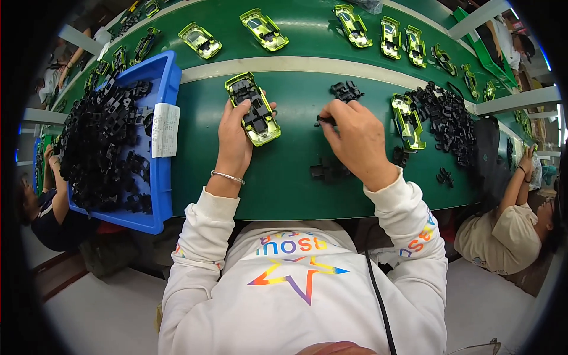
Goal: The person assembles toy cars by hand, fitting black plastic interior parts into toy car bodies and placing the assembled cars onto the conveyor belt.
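Two hands at work in the head view, and that's the only angle. The left hand (234, 129) grips a shiny lime-green toy car shell (264, 129) along its side, thumb over the edge, open side up above the green counter (278, 192). Black parts already sit inside that shell, so I'd call it partway done, though I can't tell what it lacks. The right hand (359, 135) pinches a small black plastic piece (325, 120), right of the held shell and clearly apart from it. Looks like plenty left: a heap of loose black parts (447, 121) over on the right, a blue plastic tray (170, 77) loaded with more on the left, plus another lime-green shell (407, 121) just past the right hand.
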Tool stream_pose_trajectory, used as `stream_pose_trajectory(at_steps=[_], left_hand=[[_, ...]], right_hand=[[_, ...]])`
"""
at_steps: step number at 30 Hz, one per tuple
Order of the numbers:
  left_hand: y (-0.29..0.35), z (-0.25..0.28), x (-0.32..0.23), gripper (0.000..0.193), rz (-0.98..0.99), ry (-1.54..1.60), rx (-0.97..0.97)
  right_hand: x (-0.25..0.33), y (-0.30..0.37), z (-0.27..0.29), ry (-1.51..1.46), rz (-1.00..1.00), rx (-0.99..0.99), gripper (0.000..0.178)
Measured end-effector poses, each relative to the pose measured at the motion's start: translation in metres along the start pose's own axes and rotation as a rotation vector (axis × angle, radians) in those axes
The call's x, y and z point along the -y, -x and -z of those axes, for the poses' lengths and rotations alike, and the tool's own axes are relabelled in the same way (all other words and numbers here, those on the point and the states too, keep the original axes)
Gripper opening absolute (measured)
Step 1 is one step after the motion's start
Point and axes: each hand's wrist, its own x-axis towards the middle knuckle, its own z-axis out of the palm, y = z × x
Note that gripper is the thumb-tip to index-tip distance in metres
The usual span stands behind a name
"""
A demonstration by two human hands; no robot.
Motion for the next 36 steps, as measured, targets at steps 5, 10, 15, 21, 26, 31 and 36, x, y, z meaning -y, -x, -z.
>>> stream_pose_trajectory(at_steps=[5, 10, 15, 21, 26, 31, 36], left_hand=[[-0.002, 0.004, -0.002, 0.035, -0.012, 0.013, -0.011], [-0.006, 0.009, -0.008, 0.039, -0.023, 0.151, 0.023], [-0.003, 0.001, -0.012, 0.038, -0.084, 0.134, 0.017], [0.006, -0.008, 0.000, 0.037, -0.131, 0.220, 0.012], [0.005, -0.006, -0.008, 0.040, -0.085, 0.300, 0.069], [0.009, -0.008, -0.011, 0.040, -0.057, 0.300, 0.073], [0.009, -0.008, -0.009, 0.040, -0.056, 0.296, 0.070]], right_hand=[[0.006, -0.005, -0.037, 0.136, 0.183, 0.013, 0.013], [0.014, -0.002, -0.024, -0.089, 0.162, 0.165, 0.019], [0.026, -0.025, -0.022, -0.350, -0.138, 0.089, 0.020], [0.062, -0.056, -0.040, -0.314, 0.055, 0.059, 0.022], [0.050, -0.060, -0.027, -0.585, 0.064, 0.126, 0.024], [0.066, -0.067, -0.015, -0.532, -0.064, 0.169, 0.024], [0.061, -0.076, -0.023, -0.032, 0.440, 0.083, 0.028]])
